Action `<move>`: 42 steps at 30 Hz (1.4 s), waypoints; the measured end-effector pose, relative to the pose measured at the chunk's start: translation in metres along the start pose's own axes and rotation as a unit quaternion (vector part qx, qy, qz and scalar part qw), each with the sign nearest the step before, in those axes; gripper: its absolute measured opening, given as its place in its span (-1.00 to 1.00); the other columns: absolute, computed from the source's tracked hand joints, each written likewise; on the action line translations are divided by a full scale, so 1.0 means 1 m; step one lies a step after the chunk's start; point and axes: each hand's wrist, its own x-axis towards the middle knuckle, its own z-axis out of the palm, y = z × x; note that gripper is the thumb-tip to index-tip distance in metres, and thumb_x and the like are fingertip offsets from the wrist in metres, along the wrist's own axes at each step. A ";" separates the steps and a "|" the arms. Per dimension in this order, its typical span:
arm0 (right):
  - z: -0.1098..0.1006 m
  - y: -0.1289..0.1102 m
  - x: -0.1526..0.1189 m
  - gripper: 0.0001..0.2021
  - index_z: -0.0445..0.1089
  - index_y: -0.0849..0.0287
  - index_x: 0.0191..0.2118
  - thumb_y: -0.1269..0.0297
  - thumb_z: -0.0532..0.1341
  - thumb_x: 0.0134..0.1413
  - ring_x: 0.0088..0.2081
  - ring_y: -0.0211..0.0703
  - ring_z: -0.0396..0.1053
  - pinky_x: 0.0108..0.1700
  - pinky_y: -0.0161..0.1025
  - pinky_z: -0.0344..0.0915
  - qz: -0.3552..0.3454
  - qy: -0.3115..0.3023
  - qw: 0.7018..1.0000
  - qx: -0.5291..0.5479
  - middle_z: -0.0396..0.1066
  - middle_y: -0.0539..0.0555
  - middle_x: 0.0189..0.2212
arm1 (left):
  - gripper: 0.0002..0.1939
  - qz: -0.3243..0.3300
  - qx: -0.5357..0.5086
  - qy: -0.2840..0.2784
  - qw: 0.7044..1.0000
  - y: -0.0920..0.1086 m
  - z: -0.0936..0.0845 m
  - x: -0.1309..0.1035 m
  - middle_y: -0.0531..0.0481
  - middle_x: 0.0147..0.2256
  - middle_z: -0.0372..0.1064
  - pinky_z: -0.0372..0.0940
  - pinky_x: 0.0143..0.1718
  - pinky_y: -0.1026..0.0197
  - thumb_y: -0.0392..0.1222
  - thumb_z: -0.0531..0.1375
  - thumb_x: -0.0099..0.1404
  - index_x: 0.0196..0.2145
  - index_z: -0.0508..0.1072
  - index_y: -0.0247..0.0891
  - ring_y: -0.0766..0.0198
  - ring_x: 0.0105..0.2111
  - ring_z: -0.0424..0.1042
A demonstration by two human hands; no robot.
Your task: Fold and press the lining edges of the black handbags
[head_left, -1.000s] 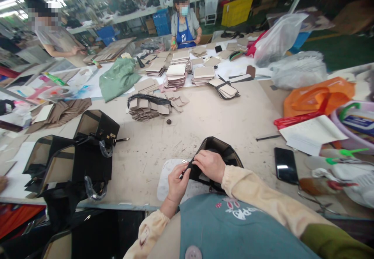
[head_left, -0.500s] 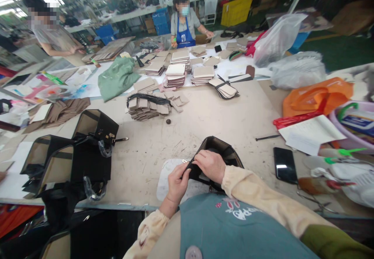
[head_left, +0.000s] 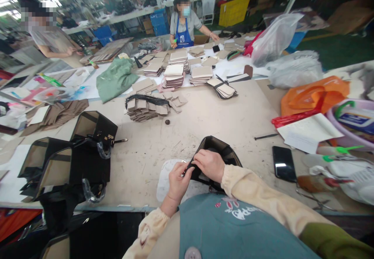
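Observation:
A black handbag [head_left: 230,151] with a beige-edged opening rests on the table close to my body, tilted toward me. My left hand [head_left: 179,181] pinches the bag's near-left rim between thumb and fingers. Just beside it, my right hand [head_left: 209,165] reaches over the opening, its fingertips closed on the same rim. The bag's inside is partly hidden by my right hand. Under the bag lies a white slab [head_left: 165,179], and a small metal fitting shows by my left fingertips.
Several black bags [head_left: 90,161] stand at the left. Grey-brown panel pieces [head_left: 146,109] lie ahead, with stacked panels [head_left: 173,75] behind. On the right are a phone [head_left: 284,163], an orange bag [head_left: 315,93] and a lilac basin [head_left: 333,114]. A co-worker [head_left: 184,25] sits opposite.
Both hands stay on the bag's rim with barely any movement. The view has shifted slightly. Across the table, the co-worker's arm has stretched a little farther to the right.

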 end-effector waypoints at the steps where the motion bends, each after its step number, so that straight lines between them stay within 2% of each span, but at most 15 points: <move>1: 0.000 0.000 0.000 -0.80 0.38 0.14 -0.36 0.21 0.09 0.22 -0.34 -0.27 0.30 -0.32 -0.29 0.11 0.003 0.000 1.000 0.001 0.38 0.00 -0.39 | -0.81 -0.001 0.000 0.002 1.000 0.000 0.000 0.001 -0.04 -0.35 0.42 0.33 -0.29 0.25 -0.22 0.21 0.22 -0.20 0.53 -0.21 0.29 -0.34 0.40; 15: -0.011 0.021 0.001 -0.81 0.43 0.11 -0.33 0.21 0.11 0.21 -0.28 -0.25 0.33 -0.26 -0.30 0.15 0.022 0.003 1.000 0.020 0.42 0.01 -0.34 | -0.86 -0.038 -0.009 0.039 0.998 0.004 0.003 0.006 -0.02 -0.41 0.44 0.32 -0.28 0.23 -0.19 0.19 0.22 -0.36 0.54 -0.24 0.27 -0.36 0.41; 28: -0.009 0.021 0.008 -0.80 0.43 0.13 -0.33 0.19 0.11 0.20 -0.28 -0.26 0.34 -0.27 -0.31 0.15 0.048 0.007 0.998 0.025 0.41 0.02 -0.36 | -0.87 -0.051 0.008 0.035 0.998 0.005 0.001 0.011 -0.01 -0.43 0.42 0.31 -0.27 0.21 -0.18 0.20 0.20 -0.40 0.52 -0.26 0.27 -0.37 0.38; 42: -0.008 0.020 0.014 -0.80 0.43 0.14 -0.36 0.20 0.12 0.20 -0.30 -0.25 0.33 -0.28 -0.30 0.15 0.050 -0.001 0.998 0.025 0.41 0.02 -0.37 | -0.85 -0.066 0.025 0.033 0.997 -0.004 0.000 0.015 -0.01 -0.45 0.42 0.30 -0.32 0.23 -0.16 0.20 0.18 -0.44 0.51 -0.28 0.27 -0.39 0.39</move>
